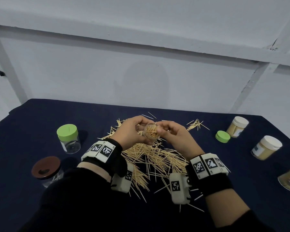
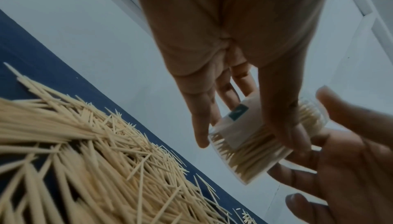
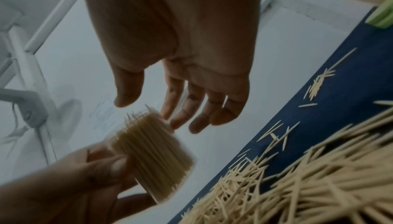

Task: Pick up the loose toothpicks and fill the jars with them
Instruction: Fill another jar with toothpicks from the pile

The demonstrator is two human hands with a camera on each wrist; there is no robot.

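Note:
My left hand (image 1: 133, 131) grips a small clear jar (image 1: 151, 133) packed with upright toothpicks and holds it tilted above the table. In the left wrist view the fingers and thumb of the left hand (image 2: 212, 59) wrap the jar (image 2: 251, 147). My right hand (image 1: 172, 133) hovers at the jar's right side with nothing in it. The right wrist view shows the right hand (image 3: 180, 51) with relaxed fingers, their tips close to the toothpick points at the mouth of the jar (image 3: 153, 157). A big pile of loose toothpicks (image 1: 151, 158) lies under both hands.
On the dark blue cloth (image 1: 40, 114), a green-lidded jar (image 1: 68, 138) and a brown-lidded jar (image 1: 46, 169) stand at the left. A loose green lid (image 1: 222, 136) and three filled jars (image 1: 266, 147) sit at the right. A small toothpick cluster (image 1: 197, 124) lies behind.

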